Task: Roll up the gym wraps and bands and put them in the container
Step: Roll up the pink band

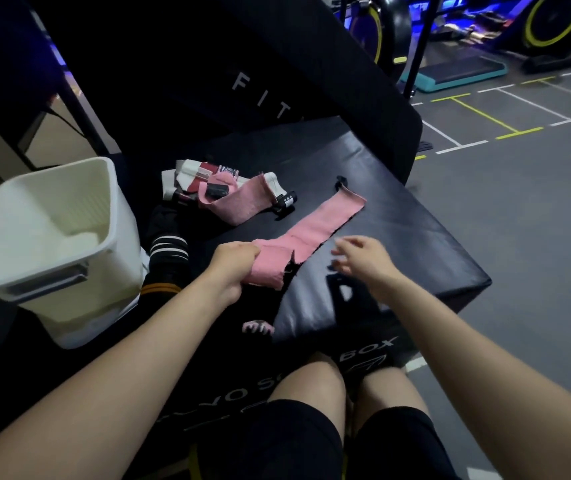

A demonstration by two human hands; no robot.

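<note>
we are partway through rolling the pink wrap (pixel 308 233), which lies stretched across the black worktop (pixel 398 258). our left hand (pixel 233 268) grasps the started roll at the near end; our right hand (pixel 363 259) hovers beside it, fingers loose, grasping nothing. to roll well, we judge the right should press the strip flat and guide the edges so each turn stacks squarely and tight. more wraps (pixel 221 188) wait behind, and the white bin (pixel 52 244) sits on our left.
</note>
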